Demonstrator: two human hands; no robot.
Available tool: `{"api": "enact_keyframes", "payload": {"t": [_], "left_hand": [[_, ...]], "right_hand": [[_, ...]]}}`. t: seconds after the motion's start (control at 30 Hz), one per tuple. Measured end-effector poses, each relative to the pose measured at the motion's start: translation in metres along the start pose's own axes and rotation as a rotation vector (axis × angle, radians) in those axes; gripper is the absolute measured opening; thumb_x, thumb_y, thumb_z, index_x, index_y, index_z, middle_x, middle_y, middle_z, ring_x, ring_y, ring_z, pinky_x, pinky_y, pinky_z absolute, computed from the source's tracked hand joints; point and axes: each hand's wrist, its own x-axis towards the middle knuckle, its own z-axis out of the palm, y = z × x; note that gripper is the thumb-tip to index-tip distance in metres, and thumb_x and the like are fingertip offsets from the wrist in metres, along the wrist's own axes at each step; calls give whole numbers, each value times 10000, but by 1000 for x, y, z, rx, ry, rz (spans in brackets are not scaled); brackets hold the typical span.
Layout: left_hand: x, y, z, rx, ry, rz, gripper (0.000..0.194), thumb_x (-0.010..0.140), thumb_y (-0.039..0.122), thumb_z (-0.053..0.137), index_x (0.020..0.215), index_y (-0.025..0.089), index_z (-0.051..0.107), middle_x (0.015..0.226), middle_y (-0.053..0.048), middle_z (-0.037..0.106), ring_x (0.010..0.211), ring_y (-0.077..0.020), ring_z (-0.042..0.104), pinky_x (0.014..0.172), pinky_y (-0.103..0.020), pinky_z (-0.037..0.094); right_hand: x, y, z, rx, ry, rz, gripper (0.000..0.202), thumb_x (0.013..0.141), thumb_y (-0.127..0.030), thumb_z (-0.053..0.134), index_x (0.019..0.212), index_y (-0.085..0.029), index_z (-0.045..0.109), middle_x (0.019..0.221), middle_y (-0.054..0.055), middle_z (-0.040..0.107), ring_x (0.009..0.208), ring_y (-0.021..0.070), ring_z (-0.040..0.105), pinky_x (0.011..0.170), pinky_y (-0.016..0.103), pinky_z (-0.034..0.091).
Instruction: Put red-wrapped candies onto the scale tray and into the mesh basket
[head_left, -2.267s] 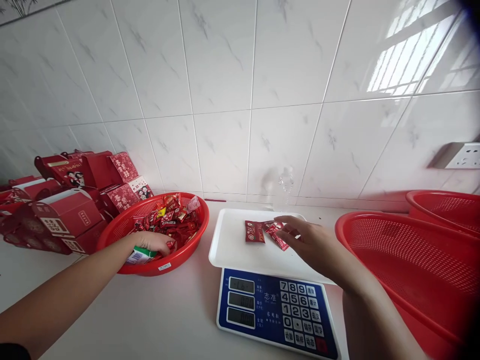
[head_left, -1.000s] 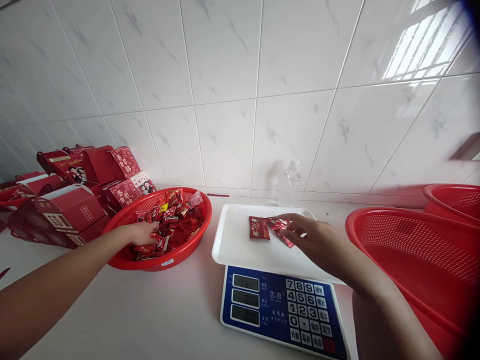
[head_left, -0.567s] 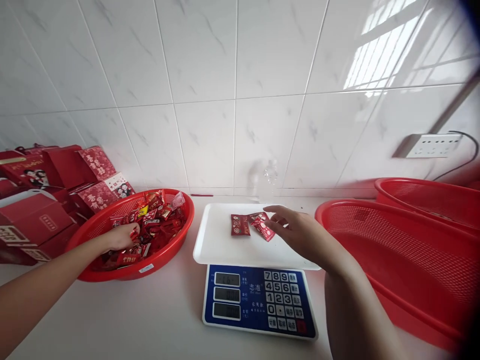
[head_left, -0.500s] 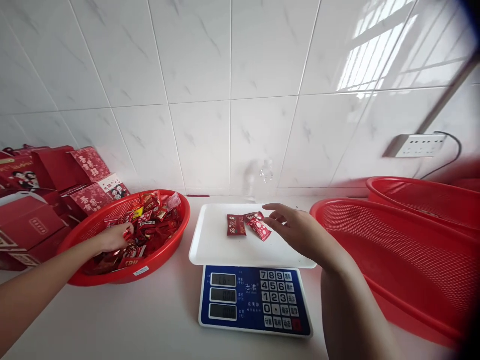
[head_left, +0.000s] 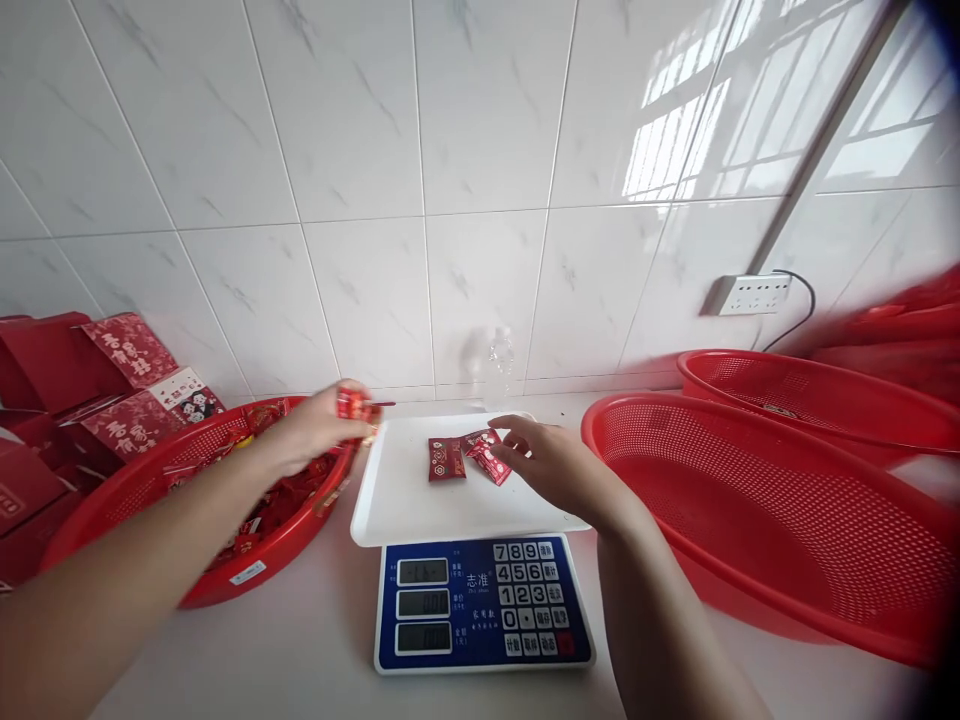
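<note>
My left hand (head_left: 322, 425) is closed on red candy packets (head_left: 355, 407), blurred by motion, over the right rim of a red basket (head_left: 255, 572) of wrapped candies. A white tray (head_left: 405, 515) tops the blue scale (head_left: 484, 603). On the tray lie a dark red packet (head_left: 447, 459) and brighter red packets (head_left: 491, 462) beside it. My right hand (head_left: 536, 450) hovers at those brighter packets with its fingers apart and slightly curled; it seems to hold nothing.
Red and pink gift boxes (head_left: 124, 350) stand at the left. Two large red baskets (head_left: 720, 500) occupy the right side. A clear bottle (head_left: 500, 365) stands behind the tray by the tiled wall. A socket strip (head_left: 750, 294) is on the wall.
My left hand has risen out of the candy basket and moved right toward the tray, holding packets. The camera view has turned to the right. My right hand remains beside the packets.
</note>
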Motion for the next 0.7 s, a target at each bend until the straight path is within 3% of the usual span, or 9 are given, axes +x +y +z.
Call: {"api": "enact_keyframes", "payload": {"t": [0.13,0.23,0.33,0.53,0.7], "left_hand": [[7,10,72,28,-284,58,409,601,184,651,978,209,497,790,5,617,676,-151,599,567,-259,454],[14,10,102,147,-335,112,357,636,212,638,973,215,519,820,-2,616,682,-145,577,563,-251,432],[21,12,112,211,-290,130,316,672,237,622,977,217,544,866,-15,616,719,-158,576,615,-274,439],[29,14,108,244,-208,155,342,717,337,627,1025,208,553,1051,-57,599,929,-201,571,802,-322,435],[28,8,110,255,-323,162,436,732,409,615,1111,219,516,1151,-90,584,1007,-215,567,810,-323,447]], "right_hand": [[0,1,-1,-15,-33,-24,312,864,-394,454,1118,-264,580,897,36,695,799,198,620,670,313,445],[0,5,-2,-18,-55,-37,324,864,-393,454,1131,-264,584,893,37,693,808,197,617,682,311,443],[2,9,-3,-36,-57,-40,329,869,-402,442,1136,-274,588,891,35,689,801,194,615,670,308,442],[4,12,-2,-60,-41,-41,304,864,-386,455,1116,-294,599,913,25,691,811,194,614,673,312,436],[6,12,-2,-55,-70,-44,298,858,-363,466,1107,-279,606,960,30,693,833,196,617,672,305,434]]}}
